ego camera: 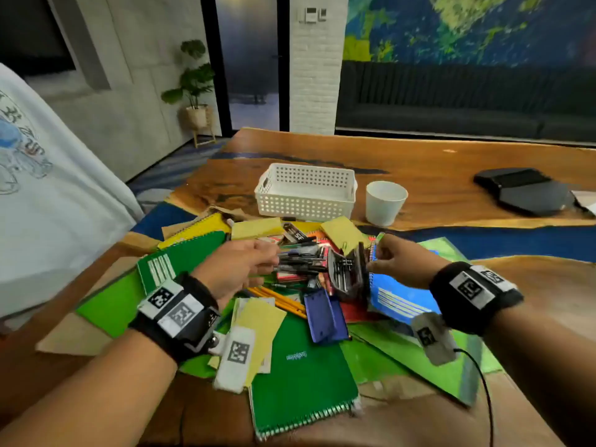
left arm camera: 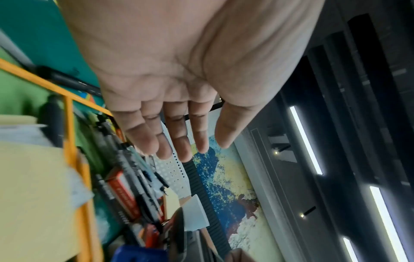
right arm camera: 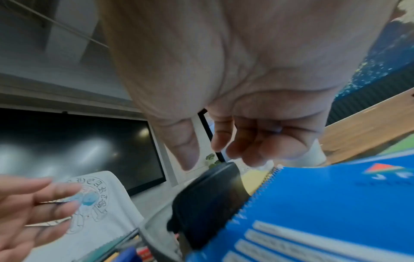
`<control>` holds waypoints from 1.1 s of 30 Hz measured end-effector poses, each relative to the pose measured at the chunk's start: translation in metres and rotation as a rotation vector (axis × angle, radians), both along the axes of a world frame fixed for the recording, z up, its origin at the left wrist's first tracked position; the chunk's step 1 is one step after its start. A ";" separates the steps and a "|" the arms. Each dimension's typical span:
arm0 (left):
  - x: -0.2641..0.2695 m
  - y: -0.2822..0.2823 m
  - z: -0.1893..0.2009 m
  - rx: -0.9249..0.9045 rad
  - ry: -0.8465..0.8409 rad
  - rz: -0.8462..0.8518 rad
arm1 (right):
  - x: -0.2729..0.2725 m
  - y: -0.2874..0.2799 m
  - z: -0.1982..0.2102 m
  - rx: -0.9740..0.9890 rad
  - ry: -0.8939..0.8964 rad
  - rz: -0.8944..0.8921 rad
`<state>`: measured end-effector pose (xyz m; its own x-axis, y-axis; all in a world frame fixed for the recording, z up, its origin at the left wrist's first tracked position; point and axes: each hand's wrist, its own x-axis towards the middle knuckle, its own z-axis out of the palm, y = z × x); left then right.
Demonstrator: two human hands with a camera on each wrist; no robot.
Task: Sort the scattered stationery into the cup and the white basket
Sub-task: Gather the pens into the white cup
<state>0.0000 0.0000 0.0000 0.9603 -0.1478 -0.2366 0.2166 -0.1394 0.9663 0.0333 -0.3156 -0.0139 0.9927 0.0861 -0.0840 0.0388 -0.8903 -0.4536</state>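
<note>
Wooden table [ego camera: 435,162] with blue inlay carries a heap of notebooks, sticky pads and pens, with the white basket [ego camera: 306,191] and the cup [ego camera: 385,201] standing empty behind it. At left, the left hand [ego camera: 235,266] reaches over the bundle of pens [ego camera: 300,261]; the wrist view shows its fingers [left arm camera: 179,140] straight and holding nothing. Right of the pens sits a black pencil case [ego camera: 346,269], then the right hand [ego camera: 400,259], fingers loosely curled above the blue notebook [ego camera: 396,298], gripping nothing visible. The pens lie crossed and tangled, so a hurried grab could likely scatter them or roll some off the table edge.
</note>
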 end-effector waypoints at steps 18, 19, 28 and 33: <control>0.071 0.019 -0.046 0.922 -0.153 -0.061 | 0.009 -0.022 -0.034 0.219 0.441 -0.156; 0.076 0.018 -0.049 0.868 -0.128 -0.105 | 0.010 -0.025 -0.035 0.226 0.461 -0.152; 0.073 0.025 -0.070 0.579 -0.030 -0.177 | 0.010 -0.002 -0.035 -0.452 0.303 0.065; 0.071 0.024 -0.070 0.570 -0.058 -0.185 | 0.013 0.003 -0.029 -0.476 0.370 0.065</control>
<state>0.0713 0.0242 -0.0698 0.9444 -0.1794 -0.2755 0.0881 -0.6692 0.7378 0.0461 -0.3124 -0.0434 0.8843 0.0139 -0.4666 0.0158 -0.9999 0.0002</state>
